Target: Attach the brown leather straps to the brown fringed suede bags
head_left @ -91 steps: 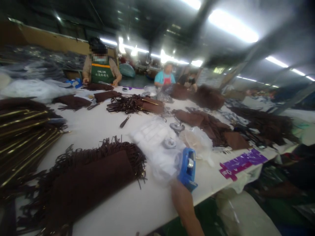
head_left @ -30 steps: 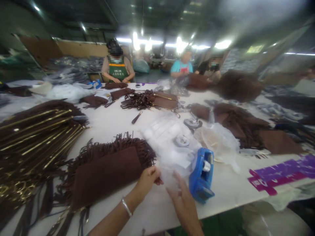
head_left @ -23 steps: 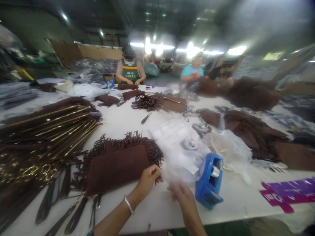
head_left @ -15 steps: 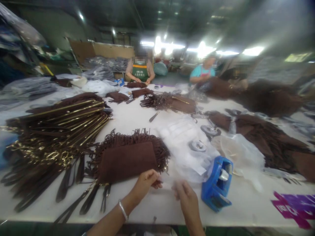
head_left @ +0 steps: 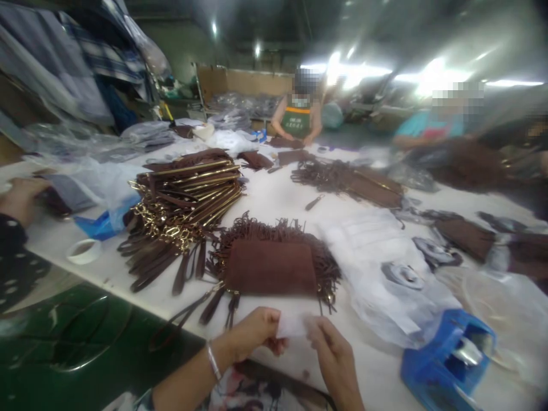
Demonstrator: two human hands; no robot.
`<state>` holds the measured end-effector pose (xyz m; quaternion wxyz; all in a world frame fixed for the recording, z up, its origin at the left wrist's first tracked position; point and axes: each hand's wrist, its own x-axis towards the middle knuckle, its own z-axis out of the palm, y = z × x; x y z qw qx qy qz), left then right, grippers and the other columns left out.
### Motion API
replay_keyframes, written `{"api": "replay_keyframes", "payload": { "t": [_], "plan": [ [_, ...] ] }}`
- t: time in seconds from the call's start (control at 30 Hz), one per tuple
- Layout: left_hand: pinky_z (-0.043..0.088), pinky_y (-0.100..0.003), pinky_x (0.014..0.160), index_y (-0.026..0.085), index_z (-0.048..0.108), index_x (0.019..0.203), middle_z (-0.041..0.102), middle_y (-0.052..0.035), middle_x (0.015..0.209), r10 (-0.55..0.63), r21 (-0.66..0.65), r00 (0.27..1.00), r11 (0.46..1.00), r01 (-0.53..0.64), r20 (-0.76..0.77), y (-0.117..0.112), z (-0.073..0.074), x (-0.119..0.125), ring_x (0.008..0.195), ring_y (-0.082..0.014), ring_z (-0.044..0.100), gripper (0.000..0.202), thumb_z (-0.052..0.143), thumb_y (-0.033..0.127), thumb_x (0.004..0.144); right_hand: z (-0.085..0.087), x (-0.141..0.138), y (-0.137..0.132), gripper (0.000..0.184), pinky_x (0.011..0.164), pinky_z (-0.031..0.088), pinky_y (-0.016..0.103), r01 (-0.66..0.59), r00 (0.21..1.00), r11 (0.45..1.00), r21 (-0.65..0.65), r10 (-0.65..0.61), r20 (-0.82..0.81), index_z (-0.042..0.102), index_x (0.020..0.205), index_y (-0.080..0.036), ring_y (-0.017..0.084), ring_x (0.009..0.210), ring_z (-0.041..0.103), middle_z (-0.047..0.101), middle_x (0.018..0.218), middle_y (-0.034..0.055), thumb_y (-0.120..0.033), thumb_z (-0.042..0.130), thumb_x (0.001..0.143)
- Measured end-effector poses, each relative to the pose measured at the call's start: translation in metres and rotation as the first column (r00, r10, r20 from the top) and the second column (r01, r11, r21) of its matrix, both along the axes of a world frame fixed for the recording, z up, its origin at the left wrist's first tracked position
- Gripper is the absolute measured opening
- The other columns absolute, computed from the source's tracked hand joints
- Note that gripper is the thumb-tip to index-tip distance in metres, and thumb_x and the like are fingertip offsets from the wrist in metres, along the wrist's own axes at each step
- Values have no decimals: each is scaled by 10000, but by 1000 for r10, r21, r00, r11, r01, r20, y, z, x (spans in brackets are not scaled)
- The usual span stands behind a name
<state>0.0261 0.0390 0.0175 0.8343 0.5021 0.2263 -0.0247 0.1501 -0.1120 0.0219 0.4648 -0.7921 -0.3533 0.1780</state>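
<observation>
Between my two hands is a small, thin, whitish sheet (head_left: 293, 325), blurred, so I cannot tell whether it is paper or plastic. My left hand (head_left: 260, 331), with a bracelet on its wrist, pinches the left end. My right hand (head_left: 336, 351) is closed at the right end, its fingertips smeared by motion. Just beyond them a brown fringed pouch (head_left: 269, 265) lies flat on the white table (head_left: 278, 191), untouched. Straps and gold-coloured clips stick out at its near corners.
Left of the pouch is a stack of brown pouches (head_left: 192, 194) with gold zips. White bags (head_left: 368, 257) and a blue tape dispenser (head_left: 445, 354) lie to the right. A tape roll (head_left: 83, 251) and a co-worker's hand (head_left: 21, 200) are at far left. Other people work across the table.
The view has swung left, so the pouch and dispenser appear further right, and a co-worker's arm shows at the left. The whitish sheet between my hands is clearer now.
</observation>
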Motion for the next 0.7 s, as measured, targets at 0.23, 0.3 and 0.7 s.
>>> {"api": "replay_keyframes", "payload": {
  "t": [0.23, 0.3, 0.7],
  "plan": [
    [496, -262, 586, 131, 623, 873, 691, -106, 806, 41, -175, 999, 984, -40, 4, 7, 2, -33, 607, -150, 640, 372, 644, 492, 786, 3, -28, 21, 258, 818, 455, 275, -186, 974, 977, 103, 170, 148, 658, 876, -224, 197, 885, 593, 639, 914, 64, -355, 445, 943],
    [477, -249, 551, 131, 636, 833, 684, -81, 748, 85, -88, 996, 992, -87, -27, 7, -4, -38, 553, -136, 612, 327, 664, 448, 758, 4, -34, 25, 267, 775, 460, 264, -170, 983, 981, 94, 162, 87, 653, 848, -219, 194, 842, 594, 641, 871, 53, -379, 457, 934],
    [448, -251, 561, 295, 733, 918, 599, 32, 530, 336, 507, 942, 813, -286, -7, 7, 14, -81, 557, -167, 547, 328, 618, 546, 740, 0, -66, 46, 444, 453, 327, 219, 40, 760, 999, 2, -29, -649, 522, 618, -197, 95, 417, 393, 440, 453, -64, -600, 593, 789]
  ]
}}
